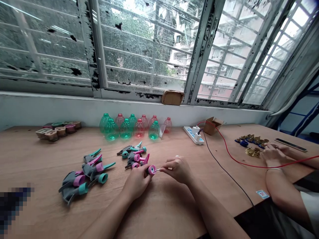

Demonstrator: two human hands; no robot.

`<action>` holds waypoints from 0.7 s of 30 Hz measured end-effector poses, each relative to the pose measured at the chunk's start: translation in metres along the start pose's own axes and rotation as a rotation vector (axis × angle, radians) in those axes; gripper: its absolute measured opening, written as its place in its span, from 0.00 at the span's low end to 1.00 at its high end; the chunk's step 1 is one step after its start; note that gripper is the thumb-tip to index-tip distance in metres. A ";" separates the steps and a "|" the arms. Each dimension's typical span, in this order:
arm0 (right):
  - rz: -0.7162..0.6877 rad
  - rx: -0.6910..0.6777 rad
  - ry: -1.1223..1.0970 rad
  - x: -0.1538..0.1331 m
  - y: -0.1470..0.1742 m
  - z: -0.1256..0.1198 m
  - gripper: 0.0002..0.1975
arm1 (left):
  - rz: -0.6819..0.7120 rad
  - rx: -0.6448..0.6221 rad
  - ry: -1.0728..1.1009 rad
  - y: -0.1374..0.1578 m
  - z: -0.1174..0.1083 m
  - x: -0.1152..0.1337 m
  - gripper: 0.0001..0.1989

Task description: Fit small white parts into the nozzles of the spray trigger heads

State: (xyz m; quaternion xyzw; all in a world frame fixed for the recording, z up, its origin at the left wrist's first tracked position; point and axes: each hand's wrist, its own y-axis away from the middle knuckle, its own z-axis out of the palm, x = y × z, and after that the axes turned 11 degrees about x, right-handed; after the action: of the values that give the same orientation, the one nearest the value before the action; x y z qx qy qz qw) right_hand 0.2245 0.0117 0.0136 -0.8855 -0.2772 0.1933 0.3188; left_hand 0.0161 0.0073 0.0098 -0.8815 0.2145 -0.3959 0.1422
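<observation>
My left hand [136, 182] is closed around a trigger spray head, whose pink collar [152, 170] faces right with its opening showing. Between the fingertips of my right hand [178, 169] is a thin pale rod [158, 170], its tip at the collar's opening. Whether the tip is inside cannot be made out. Just beyond my left hand lies a group of grey spray heads [136, 157] with pink and teal parts. A larger pile of similar spray heads [84, 179] rests to the left.
Green bottles [111, 130] and pink bottles [139, 128] stand along the wall. Small containers [58, 132] sit at the back left. A power strip [193, 135] has a red cable [225, 146] and a dark cable [219, 162]. At right, another person's hands [272, 154] handle gold-coloured parts [253, 152].
</observation>
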 end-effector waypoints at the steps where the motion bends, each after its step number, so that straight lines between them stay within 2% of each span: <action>1: 0.004 0.000 -0.002 0.000 0.000 0.001 0.16 | -0.002 0.001 0.004 0.000 0.000 0.000 0.09; 21: -0.005 0.018 -0.022 0.008 0.005 0.011 0.20 | -0.032 -0.011 0.017 0.001 0.001 -0.002 0.11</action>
State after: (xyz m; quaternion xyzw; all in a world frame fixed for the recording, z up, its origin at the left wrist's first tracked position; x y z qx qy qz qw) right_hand 0.2269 0.0191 0.0010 -0.8797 -0.2811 0.2049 0.3241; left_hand 0.0157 0.0079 0.0075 -0.8822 0.2040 -0.4044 0.1291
